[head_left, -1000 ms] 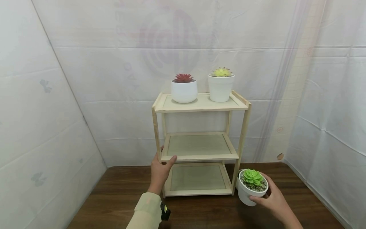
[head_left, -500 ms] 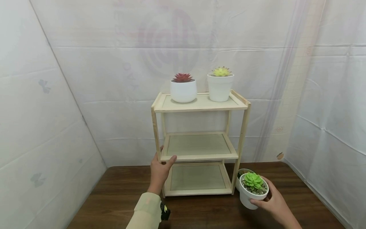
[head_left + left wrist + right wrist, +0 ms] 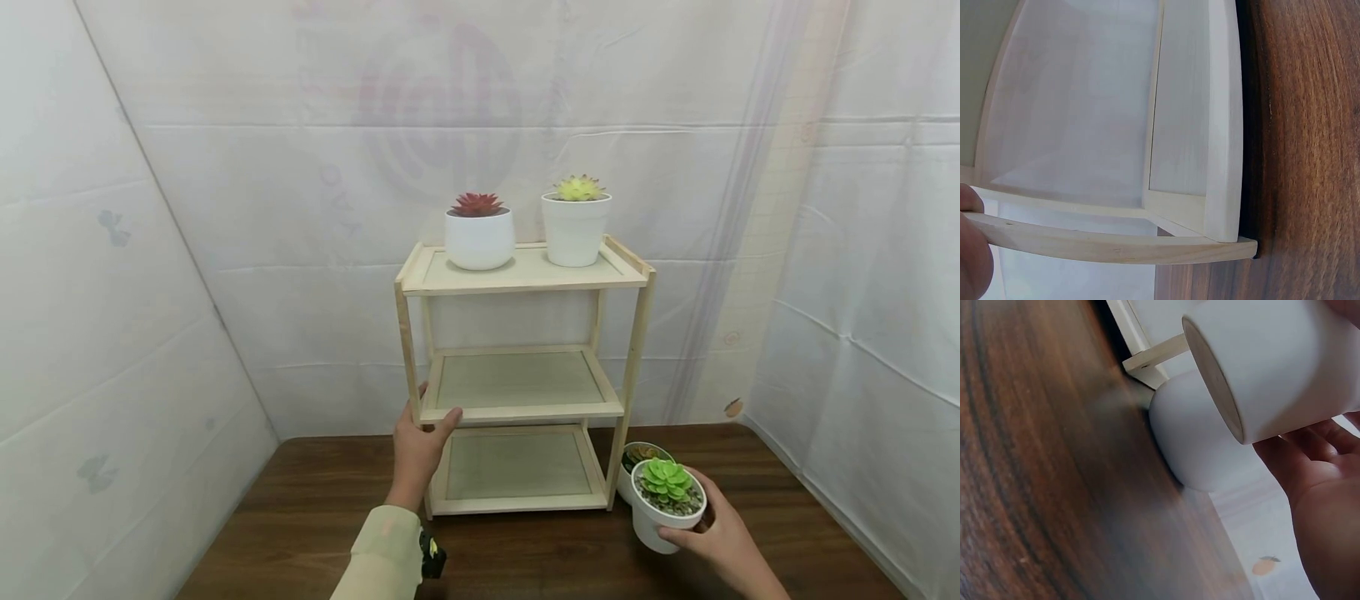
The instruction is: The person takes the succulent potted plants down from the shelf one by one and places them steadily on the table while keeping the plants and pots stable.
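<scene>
My left hand (image 3: 420,450) grips the wooden shelf rack (image 3: 521,412) at its left front post, thumb over the front edge of the middle tier. In the left wrist view only the fingertips (image 3: 971,262) show by the post. My right hand (image 3: 716,529) holds a white-potted green succulent (image 3: 667,482) by the side of its pot, right of the rack. The right wrist view shows that pot (image 3: 1285,369) tilted and raised above the table. Behind it, partly hidden, a second potted succulent (image 3: 637,454) with brownish leaves stands on the table near the rack's right front leg.
On the top tier stand a red succulent in a rounded white pot (image 3: 480,240) and a yellow-green one in a tapered white pot (image 3: 576,232). The rack rests on a dark wooden table (image 3: 315,517). White sheeting (image 3: 262,167) encloses the back and sides.
My right hand has carried the green succulent slightly right and toward me, uncovering more of the pot behind it. The left hand keeps its grip on the rack.
</scene>
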Available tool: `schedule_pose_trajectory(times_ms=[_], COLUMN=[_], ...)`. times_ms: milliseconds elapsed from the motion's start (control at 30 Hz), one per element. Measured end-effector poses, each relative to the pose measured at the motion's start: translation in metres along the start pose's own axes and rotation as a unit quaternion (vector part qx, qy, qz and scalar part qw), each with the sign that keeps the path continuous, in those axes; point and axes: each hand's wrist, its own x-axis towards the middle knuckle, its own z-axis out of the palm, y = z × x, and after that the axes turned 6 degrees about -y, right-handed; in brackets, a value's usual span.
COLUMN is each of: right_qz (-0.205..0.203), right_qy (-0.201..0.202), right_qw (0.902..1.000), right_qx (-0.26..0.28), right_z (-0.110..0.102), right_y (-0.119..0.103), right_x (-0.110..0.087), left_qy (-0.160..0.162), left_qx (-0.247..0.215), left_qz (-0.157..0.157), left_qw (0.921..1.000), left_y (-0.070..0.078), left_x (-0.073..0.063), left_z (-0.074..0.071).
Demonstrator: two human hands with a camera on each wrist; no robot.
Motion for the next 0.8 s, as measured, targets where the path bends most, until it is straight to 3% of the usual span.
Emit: schedule_pose_trajectory(times_ms=[300,500,800], right_qz=[0.008,0.003,0.048], right_qy=[-0.004,-0.009,-0.033], right_qw=[1.0,0.9997,0.9971], right_qx=[-0.004,0.022,0.047], right_z=[0.0,0.002,0.001], right_y=[0.01,0.014,0.016], right_x=[-0.001,-0.001,0.0], left_qy=[-0.004,-0.002,0.0], left_qx=[0.002,0.003,-0.001], left_qz=[-0.003,-0.001,0.004], left_qw=[1.0,1.0,1.0], left_y=[0.0,0.0,0.0], left_x=[-0.001,-0.001,0.0], left_z=[-0.001,-0.001,0.0])
